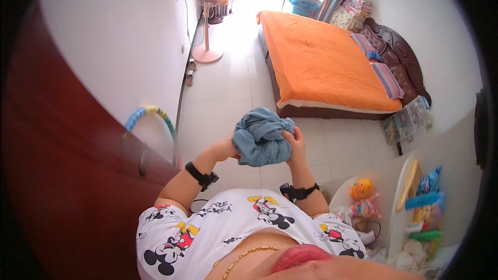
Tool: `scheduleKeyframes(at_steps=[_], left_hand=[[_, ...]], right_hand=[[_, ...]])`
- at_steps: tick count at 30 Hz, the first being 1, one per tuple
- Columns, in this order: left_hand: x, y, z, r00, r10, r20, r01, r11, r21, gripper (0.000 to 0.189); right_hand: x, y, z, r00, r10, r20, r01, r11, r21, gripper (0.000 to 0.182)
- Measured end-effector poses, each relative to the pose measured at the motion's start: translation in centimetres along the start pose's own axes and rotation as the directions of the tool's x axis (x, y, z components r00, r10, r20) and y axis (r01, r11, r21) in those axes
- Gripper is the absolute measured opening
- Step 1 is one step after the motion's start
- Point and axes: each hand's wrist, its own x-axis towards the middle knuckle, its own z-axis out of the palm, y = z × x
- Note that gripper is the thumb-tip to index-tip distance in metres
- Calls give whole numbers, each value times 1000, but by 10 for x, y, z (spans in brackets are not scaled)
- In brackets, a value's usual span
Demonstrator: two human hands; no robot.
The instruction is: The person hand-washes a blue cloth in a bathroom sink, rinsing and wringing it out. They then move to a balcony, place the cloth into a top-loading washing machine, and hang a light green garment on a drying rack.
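Observation:
A crumpled bundle of blue-grey cloth (262,138) is held up in front of me between both hands, above the tiled floor. My left hand (227,148) grips its left side, with most of the fingers hidden behind the cloth. On the right side my right hand (294,144) holds the bundle, thumb and fingers pressed on the fabric. Whether the cloth is a garment cannot be told. Each forearm bears a black strap with a small device.
A bed with an orange sheet (319,66) stands ahead to the right. A pink pedestal fan (207,35) is near the left wall, with shoes (190,77) beside it. A dark red door (78,163) is close on the left. White shelves (398,202) with packets stand at right.

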Motion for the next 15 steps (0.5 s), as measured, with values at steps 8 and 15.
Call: scheduleKeyframes(at_steps=[8,15], left_hand=[[196,67,-119,938,109,330,-11,958,-285,80],[335,138,-238,990,61,126,-10,930,-368,65]], right_hand=[[208,-2,-22,997,14,-79,-2,989,150,36],[453,12,22,964,226,143,-243,963,113,51]])
